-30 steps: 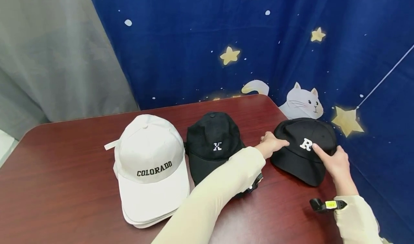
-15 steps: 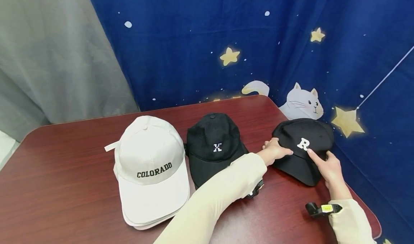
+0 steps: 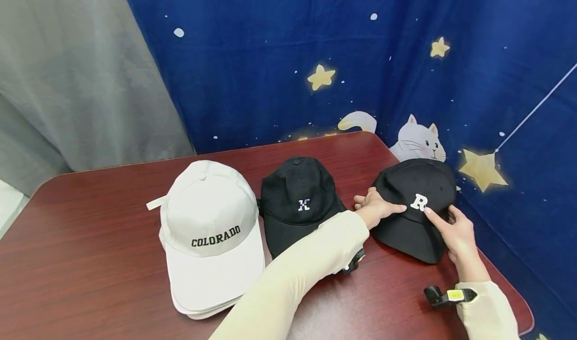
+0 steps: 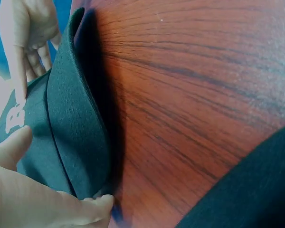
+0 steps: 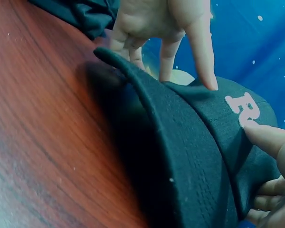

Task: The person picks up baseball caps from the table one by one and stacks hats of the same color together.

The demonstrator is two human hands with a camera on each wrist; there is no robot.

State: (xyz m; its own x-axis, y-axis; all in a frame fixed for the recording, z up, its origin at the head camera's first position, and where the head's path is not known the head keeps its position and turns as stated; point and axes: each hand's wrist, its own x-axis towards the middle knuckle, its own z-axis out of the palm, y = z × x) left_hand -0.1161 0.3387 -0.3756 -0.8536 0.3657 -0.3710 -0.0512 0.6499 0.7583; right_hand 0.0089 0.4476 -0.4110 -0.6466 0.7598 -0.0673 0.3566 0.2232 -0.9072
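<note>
A black baseball cap with a white letter R [image 3: 416, 175] is at the table's right edge in the head view, its brim facing the front. My left hand [image 3: 378, 209] grips its left side, thumb on the front panel. My right hand [image 3: 457, 234] holds the other side, its thumb beside the R and fingers round the crown. The left wrist view shows the left fingertips [image 4: 104, 202] at the end of the brim [image 4: 78, 128]. The right wrist view shows the right thumb [image 5: 266, 140] pressing at the R, and a dark gap under the raised brim edge.
Left of my hands, a black cap with a letter K [image 3: 295, 185] lies partly behind my left sleeve [image 3: 311, 265]. Beside it stands a stack of white caps [image 3: 209, 200], the top one marked COLORADO. The red-brown table [image 3: 99, 255] meets a blue star-patterned curtain [image 3: 270, 54] behind.
The R cap has shifted a little to the left, towards the K cap, with both hands on it. My right hand has moved left along with it. The other caps have stayed put.
</note>
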